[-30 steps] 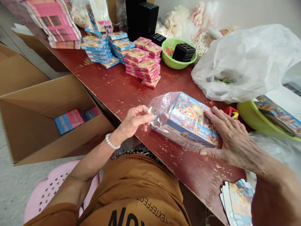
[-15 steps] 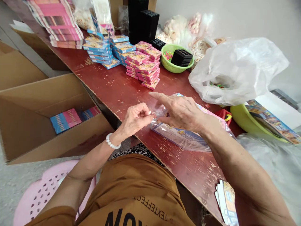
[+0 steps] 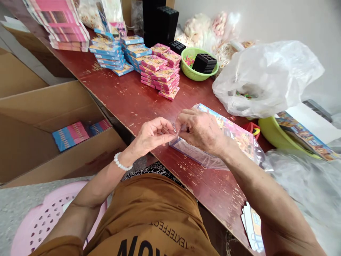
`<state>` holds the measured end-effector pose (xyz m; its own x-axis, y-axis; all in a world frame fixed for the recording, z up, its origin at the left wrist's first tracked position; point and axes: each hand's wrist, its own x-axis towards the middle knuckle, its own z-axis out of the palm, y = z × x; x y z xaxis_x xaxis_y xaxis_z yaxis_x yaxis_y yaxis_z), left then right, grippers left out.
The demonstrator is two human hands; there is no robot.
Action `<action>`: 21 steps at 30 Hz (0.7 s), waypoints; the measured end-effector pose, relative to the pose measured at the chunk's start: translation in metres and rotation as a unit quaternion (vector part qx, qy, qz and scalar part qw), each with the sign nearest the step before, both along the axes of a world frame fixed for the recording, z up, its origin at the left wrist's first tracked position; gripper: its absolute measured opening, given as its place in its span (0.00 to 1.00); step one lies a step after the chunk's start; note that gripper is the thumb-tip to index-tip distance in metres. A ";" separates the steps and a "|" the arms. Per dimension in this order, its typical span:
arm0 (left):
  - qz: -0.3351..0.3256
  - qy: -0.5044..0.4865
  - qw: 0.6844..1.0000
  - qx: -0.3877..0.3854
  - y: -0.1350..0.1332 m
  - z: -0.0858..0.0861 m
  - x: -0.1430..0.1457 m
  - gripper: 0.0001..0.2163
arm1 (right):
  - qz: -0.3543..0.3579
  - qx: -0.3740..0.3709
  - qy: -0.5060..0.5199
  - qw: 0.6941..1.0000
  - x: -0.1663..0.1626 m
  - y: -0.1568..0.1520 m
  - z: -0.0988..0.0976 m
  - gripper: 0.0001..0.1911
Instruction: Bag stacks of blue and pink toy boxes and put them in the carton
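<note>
A flat printed box (image 3: 234, 137) in pink and blue lies on the red table inside a clear plastic bag (image 3: 262, 156). At the bag's left end my left hand (image 3: 156, 133) pinches the film between thumb and fingers; a white bead bracelet circles that wrist. My right hand (image 3: 201, 129) is closed over the box's left end, its fingertips gripping the same film right beside the left fingertips. The exact fold of film between the fingers is too small to make out.
Pink boxes (image 3: 161, 69) and blue boxes (image 3: 109, 53) stand stacked behind. A green basket (image 3: 195, 74) holds a black block. A white plastic bag (image 3: 269, 78) sits at right, cards (image 3: 252, 225) near the front edge. An open carton (image 3: 48, 110) stands left, beside a pink stool (image 3: 50, 220).
My right hand's fingers, stretched out before, have curled and closed on the film beside my left hand. My left hand keeps its pinch. The view has shifted slightly.
</note>
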<state>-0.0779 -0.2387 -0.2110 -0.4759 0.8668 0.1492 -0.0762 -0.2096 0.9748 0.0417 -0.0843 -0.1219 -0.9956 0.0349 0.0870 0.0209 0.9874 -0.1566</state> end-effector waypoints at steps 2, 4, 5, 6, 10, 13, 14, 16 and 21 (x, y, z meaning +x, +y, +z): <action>0.032 0.063 0.997 0.013 -0.001 -0.001 0.004 0.11 | -0.016 0.017 -0.009 1.000 0.002 -0.005 -0.001 0.08; 0.070 0.121 0.990 0.032 -0.001 -0.003 0.007 0.09 | -0.041 0.034 -0.018 0.998 0.003 -0.009 -0.001 0.07; 0.090 0.149 0.984 0.040 -0.001 -0.003 0.009 0.08 | -0.054 0.041 -0.019 0.998 0.004 -0.010 -0.002 0.07; 0.108 0.176 0.977 0.047 -0.002 -0.004 0.010 0.07 | -0.065 0.047 -0.015 0.997 0.004 -0.011 -0.003 0.06; 0.143 0.274 0.948 0.076 -0.002 -0.006 0.014 0.04 | -0.079 0.040 0.020 0.996 0.006 -0.010 -0.009 0.05; 0.153 0.318 0.931 0.097 -0.002 -0.006 0.014 0.03 | -0.075 0.013 0.055 0.996 0.006 -0.007 -0.016 0.04; 0.153 0.324 0.928 0.100 -0.002 -0.006 0.014 0.03 | -0.073 0.004 0.067 0.995 0.006 -0.006 -0.018 0.04; 0.150 0.330 0.926 0.105 -0.002 -0.006 0.013 0.04 | -0.068 -0.013 0.085 0.994 0.006 -0.005 -0.021 0.05; 0.151 0.355 0.914 0.124 -0.001 -0.005 0.011 0.06 | -0.072 -0.034 0.102 0.992 0.005 -0.004 -0.023 0.06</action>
<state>-0.0665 -0.2401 -0.2160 -0.3937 0.6096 0.6881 0.6555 -0.3387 0.6750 0.0469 -0.0887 -0.1445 -0.9420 0.1876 0.2783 0.1214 0.9635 -0.2388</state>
